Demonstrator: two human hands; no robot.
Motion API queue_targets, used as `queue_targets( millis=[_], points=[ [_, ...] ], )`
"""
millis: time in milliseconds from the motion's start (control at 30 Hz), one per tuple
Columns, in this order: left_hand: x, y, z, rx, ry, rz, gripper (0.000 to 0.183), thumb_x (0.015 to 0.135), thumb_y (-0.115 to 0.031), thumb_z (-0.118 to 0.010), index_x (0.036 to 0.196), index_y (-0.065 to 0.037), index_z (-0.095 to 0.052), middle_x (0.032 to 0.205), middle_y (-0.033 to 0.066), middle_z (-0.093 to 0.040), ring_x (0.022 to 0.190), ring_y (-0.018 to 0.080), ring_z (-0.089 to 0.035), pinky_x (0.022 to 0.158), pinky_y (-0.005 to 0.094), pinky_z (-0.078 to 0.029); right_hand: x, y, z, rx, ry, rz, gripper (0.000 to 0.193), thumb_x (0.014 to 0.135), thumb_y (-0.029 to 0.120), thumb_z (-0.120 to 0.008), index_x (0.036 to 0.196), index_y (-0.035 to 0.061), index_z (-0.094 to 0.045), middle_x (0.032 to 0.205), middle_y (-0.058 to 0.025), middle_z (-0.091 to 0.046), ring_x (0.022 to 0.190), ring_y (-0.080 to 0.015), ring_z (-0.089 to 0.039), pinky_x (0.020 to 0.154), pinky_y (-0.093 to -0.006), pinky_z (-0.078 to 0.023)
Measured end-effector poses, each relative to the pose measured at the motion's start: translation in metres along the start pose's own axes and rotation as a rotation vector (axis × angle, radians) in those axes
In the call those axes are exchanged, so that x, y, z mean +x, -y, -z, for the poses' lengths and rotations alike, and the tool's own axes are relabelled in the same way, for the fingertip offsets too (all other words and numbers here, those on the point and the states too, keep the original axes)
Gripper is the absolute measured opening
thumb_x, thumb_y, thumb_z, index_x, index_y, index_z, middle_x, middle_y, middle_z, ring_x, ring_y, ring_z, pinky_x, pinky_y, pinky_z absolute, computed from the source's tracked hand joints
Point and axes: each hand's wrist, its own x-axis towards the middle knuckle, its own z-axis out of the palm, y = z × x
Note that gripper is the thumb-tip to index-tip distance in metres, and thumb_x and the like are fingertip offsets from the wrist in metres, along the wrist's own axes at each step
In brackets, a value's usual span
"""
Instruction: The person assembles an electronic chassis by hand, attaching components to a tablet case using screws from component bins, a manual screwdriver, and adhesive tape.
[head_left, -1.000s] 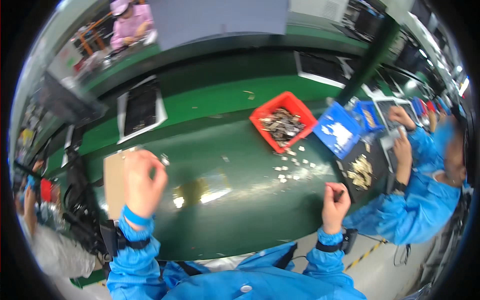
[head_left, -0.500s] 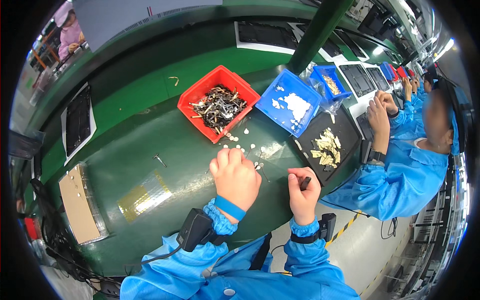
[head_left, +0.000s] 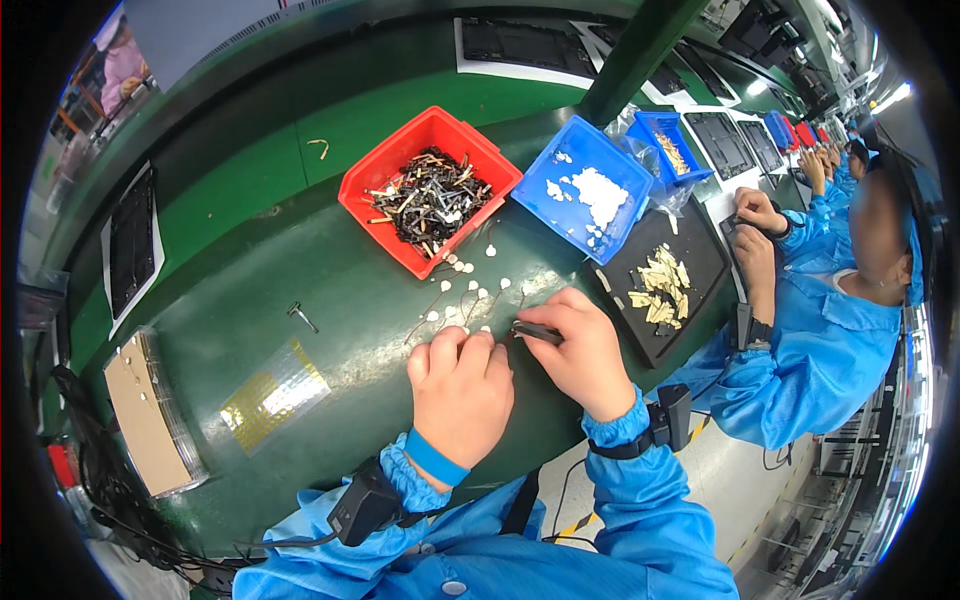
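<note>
My left hand [head_left: 462,385] rests low over the green table with its fingers bent together. What they pinch is hidden beneath them. In my right hand [head_left: 585,350] is a slim black hand tool [head_left: 541,332], its tip close to the left fingertips; its exact kind is unclear. Just beyond both hands lie several small round white pieces [head_left: 482,293] with thin dark wires, scattered loosely. Past them, a red bin [head_left: 365,222] holds a heap of small black and tan parts. A blue bin [head_left: 545,205] with white bits stands to its right.
A black tray [head_left: 650,345] with pale yellow strips lies right of my right hand, beside a co-worker in blue [head_left: 800,350]. To the left are a small metal screw-like piece [head_left: 302,317], a yellow patterned sheet [head_left: 275,397] and a brown board [head_left: 150,420]. A green post [head_left: 640,60] stands behind.
My right hand has moved left and forward, bringing the black tool beside my left fingers. My left hand has shifted slightly nearer to me. The view has moved a little.
</note>
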Motion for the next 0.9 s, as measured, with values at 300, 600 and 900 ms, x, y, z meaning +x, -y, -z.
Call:
queue_targets(
  millis=[300,600,900],
  points=[
    [-0.007,0.007,-0.004,0.001,-0.005,-0.056,0.030,0.064,-0.016,-0.066,0.092,-0.006,-0.065,0.097,0.0027,-0.055,0.095,0.0243,-0.047,0.080,0.0408,-0.034,0.017,0.002,-0.008,-0.144,0.114,-0.023,0.010,0.068,0.007,-0.067,0.078,0.0041,-0.065,0.079,-0.0105,-0.056,0.072,-0.0311,-0.058,0.063,-0.0386,-0.047],
    [-0.008,0.005,-0.004,-0.042,-0.019,-0.068,0.033,0.064,-0.017,-0.065,0.095,-0.007,-0.063,0.103,0.0033,-0.056,0.097,0.0238,-0.048,0.081,0.0401,-0.034,0.026,0.003,-0.012,-0.155,0.088,0.051,0.011,0.068,0.007,-0.069,0.077,0.0028,-0.062,0.078,-0.0109,-0.055,0.071,-0.0304,-0.057,0.062,-0.0372,-0.046],
    [-0.008,0.007,-0.009,-0.001,-0.020,-0.096,0.033,0.065,-0.017,-0.063,0.097,-0.008,-0.062,0.104,0.0022,-0.057,0.097,0.0237,-0.049,0.082,0.0393,-0.033,0.018,-0.001,-0.012,-0.130,0.070,0.136,0.014,0.062,0.005,-0.069,0.076,0.0068,-0.066,0.075,-0.0074,-0.057,0.066,-0.0271,-0.059,0.057,-0.0348,-0.048]
  ],
)
